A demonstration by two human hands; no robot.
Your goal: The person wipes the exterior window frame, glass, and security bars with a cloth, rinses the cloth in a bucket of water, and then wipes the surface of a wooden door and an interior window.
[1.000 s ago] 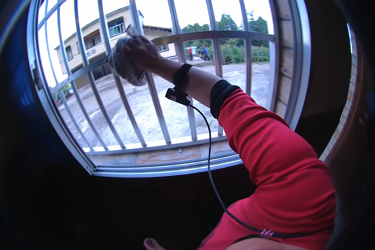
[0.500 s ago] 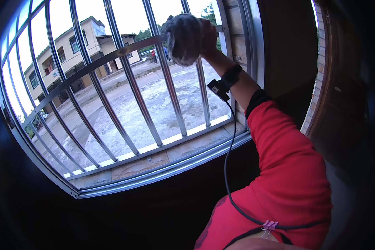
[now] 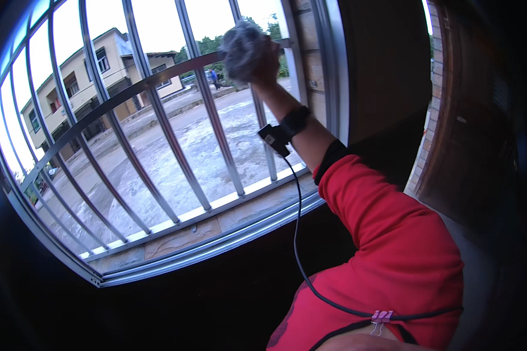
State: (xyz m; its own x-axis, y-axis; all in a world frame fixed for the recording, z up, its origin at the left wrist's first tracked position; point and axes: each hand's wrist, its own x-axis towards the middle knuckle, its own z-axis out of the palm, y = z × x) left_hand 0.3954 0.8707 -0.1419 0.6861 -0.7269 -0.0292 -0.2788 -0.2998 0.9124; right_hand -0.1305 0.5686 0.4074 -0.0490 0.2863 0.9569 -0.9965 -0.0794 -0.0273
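Observation:
My right hand (image 3: 269, 65) is raised to the window grille (image 3: 208, 111) and is shut on a bunched grey cloth (image 3: 242, 48). The cloth presses against the grille's curved cross bar (image 3: 129, 93), close to the right end of the window. My arm wears a red sleeve (image 3: 386, 234). A black band (image 3: 294, 121) sits on the wrist with a small black device (image 3: 273, 140), and a black cable (image 3: 295, 234) runs from it down to my chest. My left hand is out of sight.
Upright metal bars fill the window above a tiled sill (image 3: 187, 234) and a metal frame (image 3: 334, 88). A dark panel and a brick wall edge (image 3: 433, 117) stand at the right. Outside lie a concrete yard, a two-storey building (image 3: 93, 70) and a distant person.
My right hand has carried the cloth rightward along the cross bar, from the grille's left part to near its right end. The view has swung with it.

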